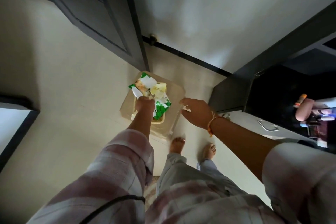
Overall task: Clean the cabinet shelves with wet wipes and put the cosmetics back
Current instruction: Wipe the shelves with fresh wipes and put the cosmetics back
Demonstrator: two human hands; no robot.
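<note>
A green and white wet wipes pack with a pale yellow flap lies over a cream bin on the floor below me. My left hand reaches down and grips the pack near its middle. My right hand, with a thread band on the wrist, hovers open beside the bin's right edge and holds nothing. The dark cabinet stands open at the right, and several cosmetics bottles show at the far right edge.
A dark door stands open at the upper left, beside a pale wall with a black skirting line. A white drawer front with a metal handle sits under the cabinet. My bare feet stand on the pale floor just behind the bin.
</note>
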